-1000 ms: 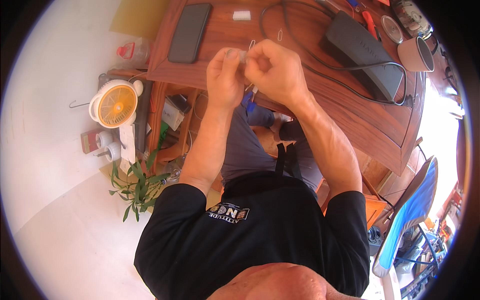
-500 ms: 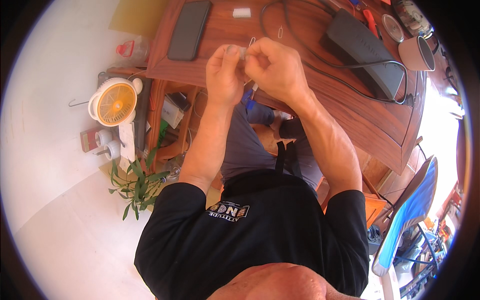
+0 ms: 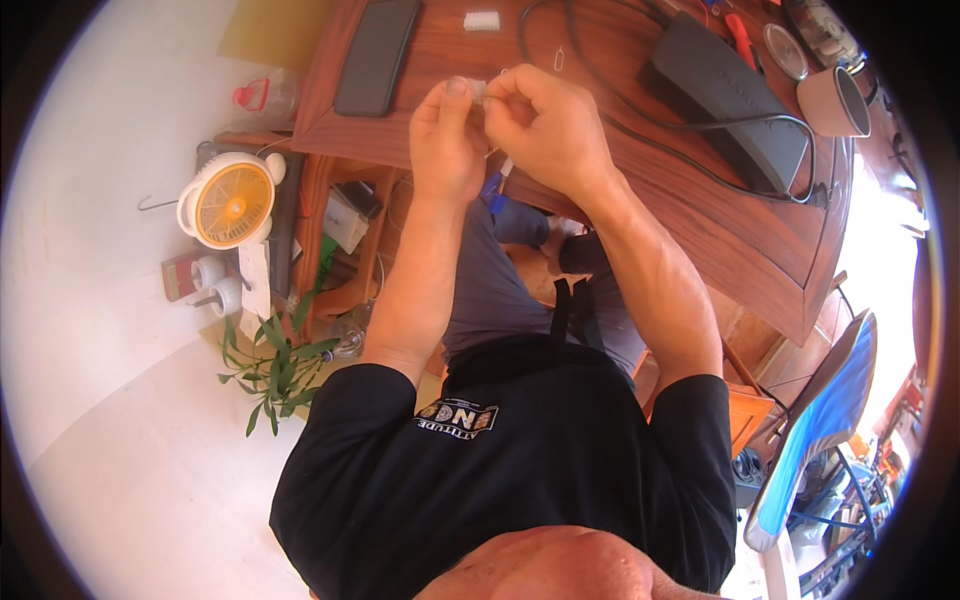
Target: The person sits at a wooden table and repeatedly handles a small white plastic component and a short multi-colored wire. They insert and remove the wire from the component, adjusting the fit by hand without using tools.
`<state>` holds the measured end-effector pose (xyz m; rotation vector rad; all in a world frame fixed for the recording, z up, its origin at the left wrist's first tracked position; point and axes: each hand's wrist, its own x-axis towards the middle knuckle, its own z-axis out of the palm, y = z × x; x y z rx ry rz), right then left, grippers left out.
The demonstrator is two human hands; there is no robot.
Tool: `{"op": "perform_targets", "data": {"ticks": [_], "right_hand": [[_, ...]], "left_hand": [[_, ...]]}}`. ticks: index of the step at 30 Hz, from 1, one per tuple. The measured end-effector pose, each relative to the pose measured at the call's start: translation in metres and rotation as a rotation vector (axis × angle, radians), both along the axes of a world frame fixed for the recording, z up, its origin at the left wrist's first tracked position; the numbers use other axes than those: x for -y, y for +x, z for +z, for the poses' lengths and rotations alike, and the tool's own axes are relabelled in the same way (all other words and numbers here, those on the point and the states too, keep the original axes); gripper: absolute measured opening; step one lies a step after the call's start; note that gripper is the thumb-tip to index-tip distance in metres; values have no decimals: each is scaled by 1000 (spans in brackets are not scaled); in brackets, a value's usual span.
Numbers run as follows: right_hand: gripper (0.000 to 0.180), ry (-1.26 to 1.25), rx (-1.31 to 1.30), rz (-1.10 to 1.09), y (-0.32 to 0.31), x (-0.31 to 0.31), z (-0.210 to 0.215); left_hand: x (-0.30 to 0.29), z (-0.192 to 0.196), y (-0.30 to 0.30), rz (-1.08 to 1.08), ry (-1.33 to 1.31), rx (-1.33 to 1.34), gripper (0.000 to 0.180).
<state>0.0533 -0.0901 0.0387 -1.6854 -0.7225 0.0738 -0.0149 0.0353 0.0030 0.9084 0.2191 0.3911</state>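
Note:
My left hand [image 3: 445,140] and my right hand [image 3: 548,128] meet above the near edge of the wooden table. Pinched between their fingertips is a small pale piece [image 3: 479,92], mostly covered, whose kind I cannot make out. Both hands are closed, with the left thumb on top of the piece. Under the right hand, over my lap, a thin blue and white item [image 3: 497,182] shows in part; I cannot tell whether a hand holds it. Beyond the fingers lie a small metal wire clip [image 3: 559,59] and a small white ridged block [image 3: 481,21].
A dark smartphone [image 3: 375,58] lies at the table's left. Rightward are a long black box [image 3: 725,110], a looping black cable [image 3: 690,132] and a pale cup [image 3: 833,103]. Left of the table stand a white and yellow fan [image 3: 233,201] and a leafy plant [image 3: 280,370].
Both hands have shifted slightly, still pinching the small pale piece. The right hand is a little farther from me and to the left, covering more of a metal loop behind the fingers.

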Motion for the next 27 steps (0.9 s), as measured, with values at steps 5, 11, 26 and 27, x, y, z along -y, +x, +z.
{"op": "perform_targets", "data": {"ticks": [5, 11, 26, 27], "right_hand": [[9, -3, 50, -8, 1, 0, -1], [10, 53, 157, 6, 2, -1, -1], [11, 114, 196, 3, 5, -3, -5], [11, 117, 190, 4, 5, -2, -5]], "left_hand": [[-4, -3, 0, -8, -90, 14, 32], [-13, -3, 0, -145, -204, 98, 34], [-19, 6, 1, -267, -130, -33, 34], [-20, 5, 1, -262, -136, -45, 34]]}}
